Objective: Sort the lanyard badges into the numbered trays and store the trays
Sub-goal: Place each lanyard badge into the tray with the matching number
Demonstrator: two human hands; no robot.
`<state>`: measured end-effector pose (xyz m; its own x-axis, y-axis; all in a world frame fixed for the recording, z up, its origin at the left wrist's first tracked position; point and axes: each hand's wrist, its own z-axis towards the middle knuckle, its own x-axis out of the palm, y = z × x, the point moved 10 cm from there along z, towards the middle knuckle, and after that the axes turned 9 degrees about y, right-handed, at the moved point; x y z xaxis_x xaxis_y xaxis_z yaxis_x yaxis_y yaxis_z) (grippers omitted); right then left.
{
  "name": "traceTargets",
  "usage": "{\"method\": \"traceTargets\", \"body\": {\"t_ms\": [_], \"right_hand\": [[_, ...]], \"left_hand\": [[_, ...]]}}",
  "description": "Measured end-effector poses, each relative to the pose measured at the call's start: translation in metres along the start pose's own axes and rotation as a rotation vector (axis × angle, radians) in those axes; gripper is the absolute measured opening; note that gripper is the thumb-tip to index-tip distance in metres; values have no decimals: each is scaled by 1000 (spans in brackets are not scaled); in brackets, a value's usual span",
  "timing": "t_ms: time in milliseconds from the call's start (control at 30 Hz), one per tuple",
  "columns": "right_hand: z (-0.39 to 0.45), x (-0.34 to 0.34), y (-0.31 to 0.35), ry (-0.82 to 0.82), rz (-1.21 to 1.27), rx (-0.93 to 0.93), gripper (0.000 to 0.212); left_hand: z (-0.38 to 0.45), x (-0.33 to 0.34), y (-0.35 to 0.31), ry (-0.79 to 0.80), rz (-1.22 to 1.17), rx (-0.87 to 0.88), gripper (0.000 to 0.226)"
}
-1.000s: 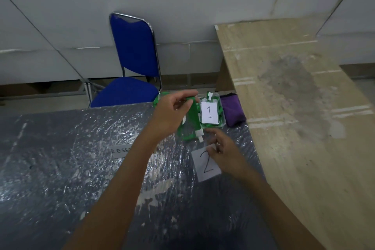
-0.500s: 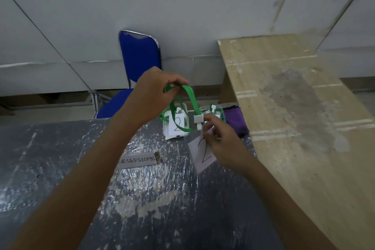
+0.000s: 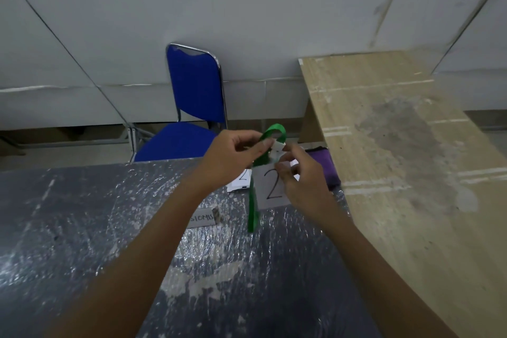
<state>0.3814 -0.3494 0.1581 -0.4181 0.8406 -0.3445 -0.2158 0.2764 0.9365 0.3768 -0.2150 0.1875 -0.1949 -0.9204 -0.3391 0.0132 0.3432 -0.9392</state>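
Lanyard badges are what the person is sorting, and one with a card marked 2 [image 3: 271, 184] is up in both hands, above the far edge of the table [image 3: 82, 228]; going left to right, a small label [image 3: 203, 218] lies flat on the table's wrinkled plastic cover, its lettering only partly readable; just past it, behind the left wrist, a white tray tag [image 3: 239, 180] with a number on it peeks out, though the tray itself is mostly hidden and I cannot read the digit for sure; the left hand [image 3: 236, 159] has its grip pinched on the green strap [image 3: 253, 200], thumb and forefinger closed on the band near its top loop, the rest of the strap hanging down to just over the table; the right hand [image 3: 301, 178] has its grip closed on the white clip and top edge of the card, fingers curled round it; beyond that hand a purple cloth [image 3: 327, 164] lies at the table's corner, against the pale wooden board [image 3: 411, 173].

By my reading, the step in hand is tidying this one badge, gathering the strap before it goes in; the next move calls for matching the 2 to the like-numbered tray, then lowering card and strap in together so the loose tail does not drape over the rim.
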Motion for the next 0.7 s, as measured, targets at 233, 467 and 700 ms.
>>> {"method": "traceTargets", "body": {"t_ms": [233,467,700], "right_hand": [[10,0,-6,-27,102,-17,29],[-10,-3,-75,-188,255,438,45],[-56,92,-140,310,941,968,86]], "left_hand": [[-2,-5,4,-10,11,32,39],[0,-29,-7,-116,-95,20,31],[1,-25,-10,-84,-119,41,34]]}}
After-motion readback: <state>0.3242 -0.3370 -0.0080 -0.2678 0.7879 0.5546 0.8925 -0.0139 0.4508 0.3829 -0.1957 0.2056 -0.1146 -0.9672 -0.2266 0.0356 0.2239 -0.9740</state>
